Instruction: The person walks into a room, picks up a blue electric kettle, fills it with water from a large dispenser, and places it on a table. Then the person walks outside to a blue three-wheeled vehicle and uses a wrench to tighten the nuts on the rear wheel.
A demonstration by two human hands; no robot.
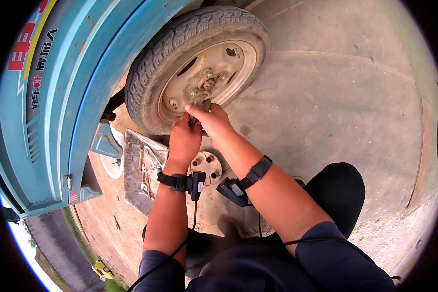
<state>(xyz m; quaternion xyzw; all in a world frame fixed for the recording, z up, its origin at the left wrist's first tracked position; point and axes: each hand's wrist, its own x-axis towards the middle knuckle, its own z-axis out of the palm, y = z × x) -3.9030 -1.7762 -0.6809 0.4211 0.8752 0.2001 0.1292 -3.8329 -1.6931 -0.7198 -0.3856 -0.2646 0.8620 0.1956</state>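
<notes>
A vehicle wheel stands in front of me, its worn tyre (148,80) around a dusty steel rim (180,90). Green-tinted nuts (223,77) sit around the brownish hub centre (209,84). My left hand (185,139) and my right hand (214,124) meet at the rim's near edge, fingers closed. Between them is a small dark, greyish metal piece (207,105), mostly hidden by the fingers; its kind cannot be made out. Just below the hands, a pale round disc with several dark holes (207,164) lies on the ground.
A blue vehicle body (73,97) fills the left side, above the wheel. Left of my forearms lies a grey, dirty tray (133,187) with wrench-like tools (145,170) in it. Concrete ground (326,117) stretches right. My dark-clad knee (336,194) and black cables (194,219) are close by.
</notes>
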